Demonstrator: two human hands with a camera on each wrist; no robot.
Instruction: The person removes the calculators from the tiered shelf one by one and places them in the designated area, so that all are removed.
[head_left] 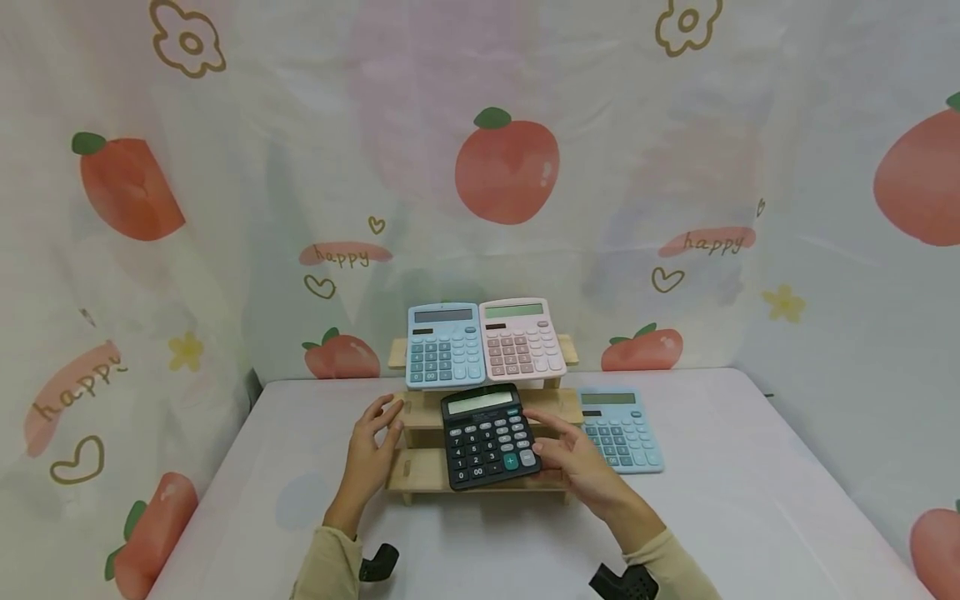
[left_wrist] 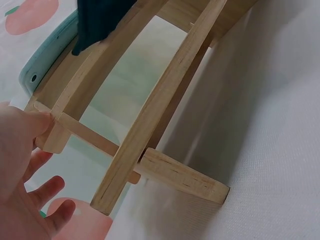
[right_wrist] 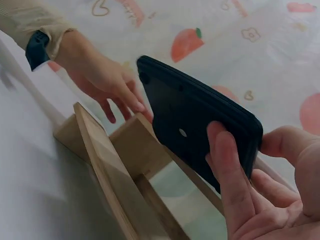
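Observation:
A black calculator is gripped by its right edge in my right hand, in front of a stepped wooden rack. In the right wrist view, fingers press the calculator's dark back while the thumb lies at its edge. My left hand touches the left end of the rack's middle step; in the left wrist view its thumb and a finger pinch the wooden end, the other fingers spread below. On the top step lean a blue calculator and a pink calculator.
Another blue calculator lies to the right of the rack on the white-covered table. A fruit-patterned cloth hangs close behind and at both sides. Black wrist devices sit at both sleeves.

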